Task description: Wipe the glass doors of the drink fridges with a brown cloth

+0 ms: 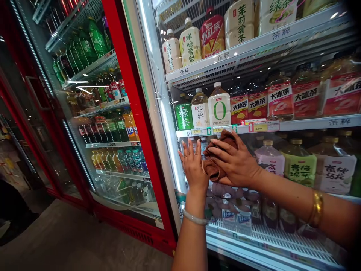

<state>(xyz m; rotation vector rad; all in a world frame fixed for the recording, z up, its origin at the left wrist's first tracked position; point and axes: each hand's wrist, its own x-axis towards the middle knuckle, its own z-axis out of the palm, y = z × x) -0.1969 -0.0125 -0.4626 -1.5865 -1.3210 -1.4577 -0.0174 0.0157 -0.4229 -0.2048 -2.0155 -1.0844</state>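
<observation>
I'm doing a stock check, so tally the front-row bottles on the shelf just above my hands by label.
Green 绿茶 bottle: 1
White-labelled 茶粹 bottle: 1
White-labelled 0 bottle: 1
大冰茶 bottles: 5
Total in view: 8

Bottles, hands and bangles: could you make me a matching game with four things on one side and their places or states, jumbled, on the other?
1. Brown cloth
2. Left hand
3. Gold bangle
4. Bottle marked 0

A. Around the right forearm
B. Standing on a fridge shelf
C. Bunched under the right hand
D. Open, fingers pointing up

Right pairs: 1-C, 2-D, 3-A, 4-B
</observation>
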